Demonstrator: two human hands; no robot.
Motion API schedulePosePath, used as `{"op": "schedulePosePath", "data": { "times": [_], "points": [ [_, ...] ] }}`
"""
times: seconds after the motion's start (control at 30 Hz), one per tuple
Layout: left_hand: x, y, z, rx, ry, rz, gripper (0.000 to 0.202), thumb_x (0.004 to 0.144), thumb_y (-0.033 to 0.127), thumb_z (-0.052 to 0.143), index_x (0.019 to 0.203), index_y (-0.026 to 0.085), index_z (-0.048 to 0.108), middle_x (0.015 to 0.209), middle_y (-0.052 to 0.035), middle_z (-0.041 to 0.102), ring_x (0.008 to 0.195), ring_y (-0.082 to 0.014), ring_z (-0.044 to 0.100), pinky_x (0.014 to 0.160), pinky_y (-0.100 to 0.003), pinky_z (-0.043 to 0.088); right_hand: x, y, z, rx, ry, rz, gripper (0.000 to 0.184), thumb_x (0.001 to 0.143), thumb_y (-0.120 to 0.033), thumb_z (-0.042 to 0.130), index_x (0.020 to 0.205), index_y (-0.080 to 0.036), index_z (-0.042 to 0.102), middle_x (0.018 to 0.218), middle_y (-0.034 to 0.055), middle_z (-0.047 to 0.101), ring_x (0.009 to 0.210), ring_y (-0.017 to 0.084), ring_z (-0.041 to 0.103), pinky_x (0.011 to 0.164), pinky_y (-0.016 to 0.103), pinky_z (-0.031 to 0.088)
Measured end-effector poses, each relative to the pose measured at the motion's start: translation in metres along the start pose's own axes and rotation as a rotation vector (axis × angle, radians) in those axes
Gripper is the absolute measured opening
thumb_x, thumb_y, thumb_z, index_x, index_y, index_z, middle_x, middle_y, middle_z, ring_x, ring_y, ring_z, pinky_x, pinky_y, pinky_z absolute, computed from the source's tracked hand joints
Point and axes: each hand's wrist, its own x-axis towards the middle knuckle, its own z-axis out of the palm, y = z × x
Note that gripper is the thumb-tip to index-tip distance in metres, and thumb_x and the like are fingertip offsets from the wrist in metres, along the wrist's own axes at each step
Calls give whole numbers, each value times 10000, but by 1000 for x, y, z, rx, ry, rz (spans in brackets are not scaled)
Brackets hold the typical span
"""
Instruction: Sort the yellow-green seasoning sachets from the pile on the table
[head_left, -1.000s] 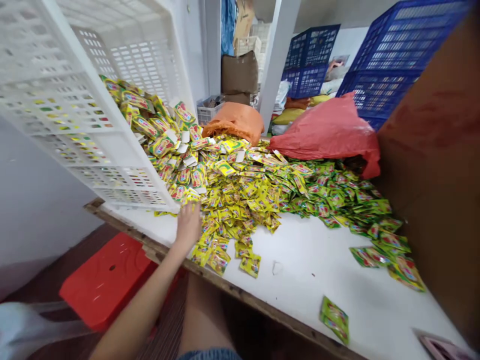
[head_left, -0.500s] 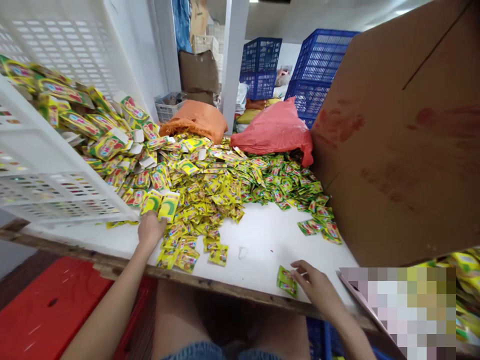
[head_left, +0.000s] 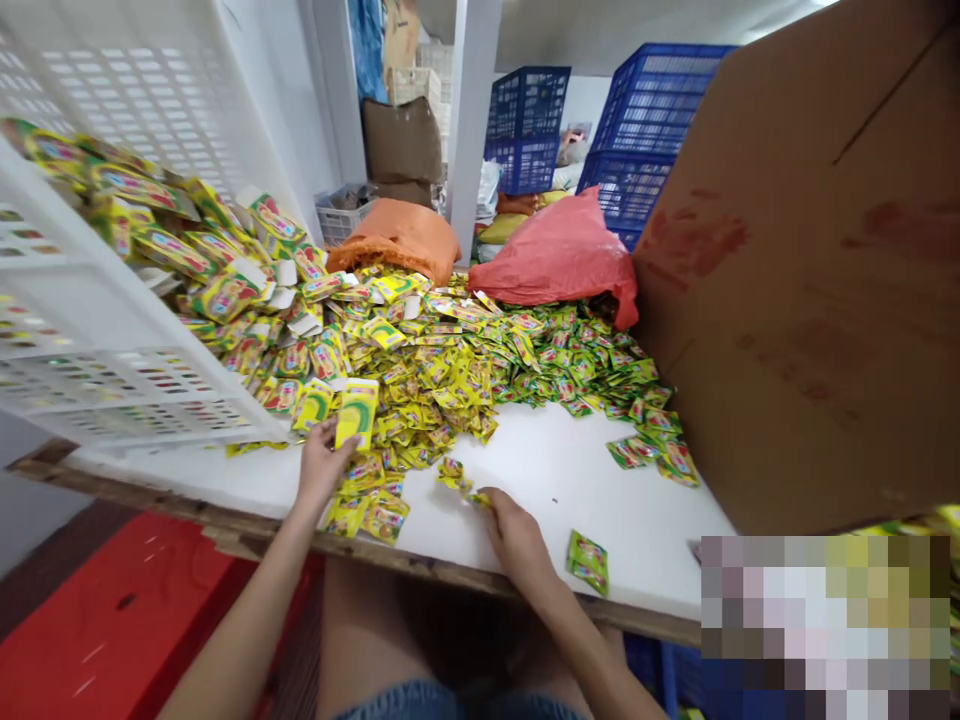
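Note:
A big heap of small yellow and green sachets (head_left: 465, 360) covers the white table (head_left: 555, 480) and spills from a tipped white crate (head_left: 112, 330) on the left. My left hand (head_left: 321, 462) is closed on a larger yellow packet (head_left: 358, 412) at the heap's near edge. My right hand (head_left: 514, 535) rests at the table's front, fingers pinched on a small yellow sachet (head_left: 480, 497). Another small yellow sachet (head_left: 452, 472) lies just beyond it. A lone green sachet (head_left: 588, 560) lies to the right of that hand.
A large brown cardboard box (head_left: 810, 290) stands at the right. Behind the heap lie an orange sack (head_left: 397, 235) and a red sack (head_left: 562, 255), with blue crates (head_left: 637, 120) farther back. A red stool (head_left: 112, 620) sits below the table's worn wooden edge.
My right hand has moved left from the green sachet to the small yellow sachets near the heap. My left hand has lifted the yellow packet a little higher.

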Motion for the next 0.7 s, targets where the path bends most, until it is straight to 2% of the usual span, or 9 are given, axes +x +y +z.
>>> {"op": "schedulePosePath", "data": {
  "times": [0.07,0.17,0.27,0.37,0.43,0.6,0.7],
  "points": [
    [-13,5,4,-260,-72,-113,432,569,320,683,932,144,527,870,-47,637,785,-195,612,749,-334,478,-15,18,-24,117,112,144,311,833,-259,420,1138,-215,466,830,33,611,726,179,598,673,301,469],
    [-39,17,20,-442,-150,-229,389,539,266,694,890,148,575,798,-22,658,752,-207,623,723,-342,494,-38,39,-61,372,242,320,440,785,-375,512,1183,-215,409,730,-15,551,600,146,570,535,252,462],
    [-63,29,41,-566,-223,-325,283,534,223,659,804,148,619,700,-20,664,711,-222,630,671,-338,504,-56,54,-88,558,244,431,433,725,-413,591,1094,-215,480,786,-3,566,663,155,588,572,260,479],
    [-78,36,61,-637,-247,-385,216,511,181,621,726,159,641,660,-15,667,717,-224,632,676,-323,499,-66,64,-99,619,232,478,404,686,-425,633,1002,-196,528,869,31,593,734,180,603,653,298,493],
    [-84,39,70,-655,-281,-386,201,520,170,595,715,163,647,681,-22,675,754,-228,630,704,-322,493,-69,69,-103,610,251,492,417,662,-441,650,974,-185,542,870,45,605,730,191,604,656,313,495],
    [-93,45,77,-606,-465,-252,177,609,176,568,761,172,659,808,-38,682,911,-223,594,826,-308,441,-68,78,-120,528,283,473,409,643,-460,658,921,-169,586,753,37,615,608,158,558,542,275,464],
    [-102,49,83,-559,-498,-255,201,623,200,610,816,162,652,826,-35,672,876,-199,593,849,-294,416,-66,84,-128,486,198,457,401,656,-439,643,942,-161,593,668,5,589,537,125,503,490,246,412]
  ]
}}
